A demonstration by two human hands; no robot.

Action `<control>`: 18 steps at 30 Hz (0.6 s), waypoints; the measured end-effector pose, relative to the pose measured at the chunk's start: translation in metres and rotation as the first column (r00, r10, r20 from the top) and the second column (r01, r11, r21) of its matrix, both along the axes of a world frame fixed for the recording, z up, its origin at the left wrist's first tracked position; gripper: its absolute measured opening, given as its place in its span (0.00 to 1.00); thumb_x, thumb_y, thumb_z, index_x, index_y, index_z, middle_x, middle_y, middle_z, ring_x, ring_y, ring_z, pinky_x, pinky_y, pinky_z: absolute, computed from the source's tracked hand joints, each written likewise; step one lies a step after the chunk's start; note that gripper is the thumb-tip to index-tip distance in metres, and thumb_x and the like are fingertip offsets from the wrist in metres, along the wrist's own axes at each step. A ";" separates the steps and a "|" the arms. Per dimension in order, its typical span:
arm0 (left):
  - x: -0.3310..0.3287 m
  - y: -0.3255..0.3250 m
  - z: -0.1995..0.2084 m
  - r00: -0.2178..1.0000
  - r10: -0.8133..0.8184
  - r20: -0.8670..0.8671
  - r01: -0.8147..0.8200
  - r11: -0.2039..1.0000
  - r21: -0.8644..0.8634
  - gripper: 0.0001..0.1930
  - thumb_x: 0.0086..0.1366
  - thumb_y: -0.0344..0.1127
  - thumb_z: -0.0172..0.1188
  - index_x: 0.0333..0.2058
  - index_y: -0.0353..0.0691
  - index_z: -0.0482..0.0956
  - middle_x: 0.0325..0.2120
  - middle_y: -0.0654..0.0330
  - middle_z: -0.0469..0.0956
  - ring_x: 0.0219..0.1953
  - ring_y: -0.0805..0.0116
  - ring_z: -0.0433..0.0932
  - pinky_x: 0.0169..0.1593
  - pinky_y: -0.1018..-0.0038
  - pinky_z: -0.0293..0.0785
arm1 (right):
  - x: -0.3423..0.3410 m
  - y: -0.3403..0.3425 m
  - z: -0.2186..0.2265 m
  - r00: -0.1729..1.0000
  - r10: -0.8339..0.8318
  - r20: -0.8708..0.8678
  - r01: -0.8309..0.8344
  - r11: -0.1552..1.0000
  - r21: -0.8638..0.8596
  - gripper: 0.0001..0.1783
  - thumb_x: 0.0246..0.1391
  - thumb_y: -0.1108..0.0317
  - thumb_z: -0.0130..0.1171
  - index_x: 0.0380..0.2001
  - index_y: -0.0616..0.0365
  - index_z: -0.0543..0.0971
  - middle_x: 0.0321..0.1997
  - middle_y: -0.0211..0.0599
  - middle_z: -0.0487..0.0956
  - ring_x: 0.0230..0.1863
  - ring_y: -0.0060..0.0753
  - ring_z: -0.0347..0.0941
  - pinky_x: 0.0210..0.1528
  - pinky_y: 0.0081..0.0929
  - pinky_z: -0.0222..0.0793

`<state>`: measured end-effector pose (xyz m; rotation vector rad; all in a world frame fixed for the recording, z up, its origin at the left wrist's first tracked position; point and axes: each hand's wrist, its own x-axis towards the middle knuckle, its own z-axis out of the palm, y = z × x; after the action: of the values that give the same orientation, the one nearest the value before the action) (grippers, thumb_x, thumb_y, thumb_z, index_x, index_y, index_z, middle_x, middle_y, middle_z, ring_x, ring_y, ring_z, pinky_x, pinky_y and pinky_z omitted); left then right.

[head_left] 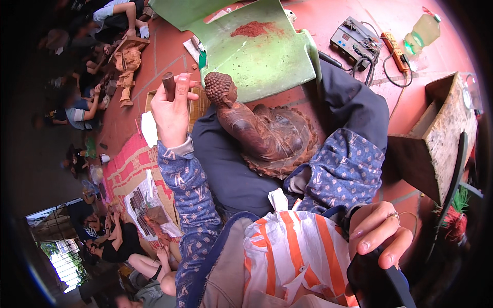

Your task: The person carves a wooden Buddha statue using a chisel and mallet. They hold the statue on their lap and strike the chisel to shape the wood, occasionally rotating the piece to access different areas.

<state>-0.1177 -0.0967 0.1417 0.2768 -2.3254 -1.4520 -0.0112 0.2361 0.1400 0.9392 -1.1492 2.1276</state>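
A dark wooden Buddha statue (257, 128) with a curled-hair head and petalled base rests tilted on my lap, between my legs. My left hand (173, 115) is raised to the left of its head, closed around a short brown round wooden stick (169, 86) whose end points up. At the lower right, my right hand (377, 231), with a ring on one finger, curls its fingers over a black flat phone-like object (377, 282). Its lower part runs out of the picture. A white-and-orange striped cloth or bag (292, 246) lies against my front.
A green plastic chair (257, 61) bearing reddish dust (251, 29) stands ahead. To the right are a grey control box (354, 38) with cables, an orange power strip (394, 51), a bottle (423, 33) and a wooden box (436, 138). Other people and a carving (127, 69) are at left.
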 end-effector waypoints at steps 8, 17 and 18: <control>0.044 0.040 0.019 0.934 -0.265 -0.240 0.213 0.951 -0.223 0.26 0.68 0.58 0.45 0.45 0.37 0.63 0.25 0.60 0.68 0.20 0.80 0.62 0.23 0.84 0.58 | -0.004 -0.014 -0.005 0.995 -0.090 -0.053 0.089 0.996 -0.026 0.11 0.55 0.61 0.59 0.38 0.54 0.80 0.47 0.25 0.77 0.34 0.29 0.79 0.29 0.22 0.76; 0.054 0.116 0.001 0.474 -0.880 -0.018 0.643 0.360 -0.676 0.18 0.51 0.51 0.60 0.38 0.49 0.77 0.22 0.67 0.65 0.24 0.70 0.69 0.28 0.72 0.66 | -0.003 -0.026 -0.008 0.992 -0.109 -0.060 0.106 0.993 -0.051 0.12 0.57 0.61 0.57 0.38 0.57 0.78 0.46 0.24 0.77 0.32 0.27 0.78 0.28 0.21 0.74; 0.054 0.116 0.002 0.512 -0.859 -0.001 0.630 0.376 -0.679 0.18 0.52 0.51 0.60 0.38 0.48 0.77 0.22 0.66 0.66 0.24 0.69 0.69 0.28 0.72 0.66 | -0.003 -0.021 -0.009 0.999 -0.034 -0.028 0.033 0.999 -0.028 0.12 0.57 0.61 0.57 0.38 0.57 0.78 0.45 0.25 0.78 0.32 0.28 0.78 0.28 0.21 0.74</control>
<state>-0.0640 0.0193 0.1437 -1.3473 -2.5011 -0.7760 -0.0138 0.2146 0.1311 0.9282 -1.1110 2.0916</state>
